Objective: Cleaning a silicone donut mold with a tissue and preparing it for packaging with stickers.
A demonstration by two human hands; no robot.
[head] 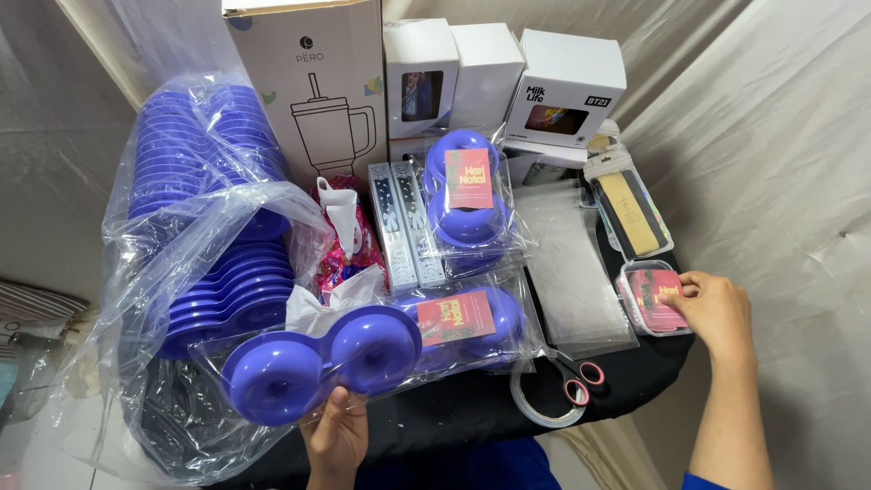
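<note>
The left hand [336, 436] is closed around the near edge of a clear plastic bag holding a row of round, purple plastic containers with a pink card tucked inside [363, 349], thumb on top and fingers underneath; the bag sits at the front of the black-covered worktop [472, 408], just above the hand. The right hand [712, 308] reaches to the right side of the worktop, its fingers loosely curled with the fingertips touching a pink card [655, 299] that lies in a small clear plastic box [635, 313]; whether it is pinching the card cannot be told. Behind the held bag stands a second bagged pair of purple containers with a pink card [464, 195]. To the left, a large clear plastic sack [181, 272] holds stacks of purple round lids or dishes. A flat pile of clear plastic sleeves [567, 263] lies between the bags and the small box. Red-handled scissors [573, 372] rest on a roll of clear tape [544, 404] near the front edge. White cardboard boxes [490, 77] stand along the back.
</note>
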